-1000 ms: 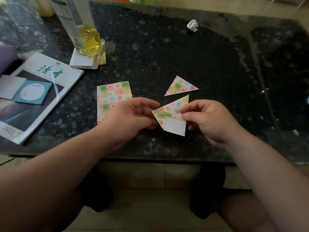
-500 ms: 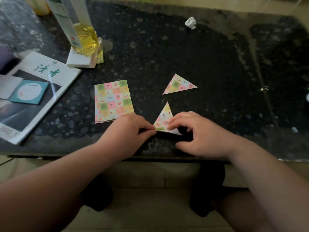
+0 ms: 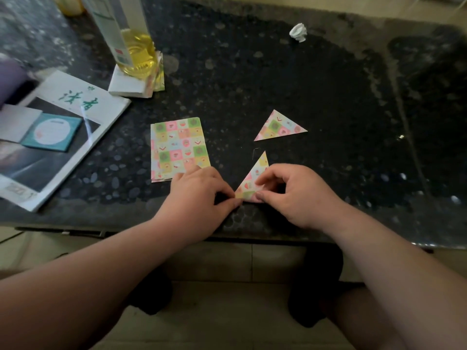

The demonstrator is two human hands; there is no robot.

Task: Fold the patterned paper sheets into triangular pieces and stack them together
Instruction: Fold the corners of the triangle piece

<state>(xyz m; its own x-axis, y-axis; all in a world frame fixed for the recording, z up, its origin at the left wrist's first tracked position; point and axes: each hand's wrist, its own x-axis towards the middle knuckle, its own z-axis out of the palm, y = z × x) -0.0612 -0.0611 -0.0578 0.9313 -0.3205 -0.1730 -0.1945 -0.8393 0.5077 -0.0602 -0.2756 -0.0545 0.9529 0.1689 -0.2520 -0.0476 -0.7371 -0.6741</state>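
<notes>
While my left hand (image 3: 199, 193) pinches the lower-left corner of the folded triangle (image 3: 255, 173) between curled thumb and forefinger, my right hand (image 3: 290, 195) bears on its lower-right part. There the forefinger tip and thumb are bent down onto the paper, and the other fingers arch over it with nothing else in them. Neither hand is spread; both are closed lightly on this one piece, which lies flat near the bottom edge of the dark stone table (image 3: 341, 109), just below the middle of the frame, its apex pointing away from me. I judge that I am pressing in the last crease of this piece, so the fold is nearly done but the stacking is not. Just above and to the right lies the finished triangle (image 3: 279, 126), near this one but not touching it. Left of centre sit the patterned sheets (image 3: 179, 147), unfolded, their lower-right corner hidden behind my left hand. Next I should run a fingertip along the bottom edge to set it, then lift the piece by a corner and lay it squarely on the finished one, edges matched. At the upper left stand an oil bottle (image 3: 137, 51) and a magazine (image 3: 75, 104).
</notes>
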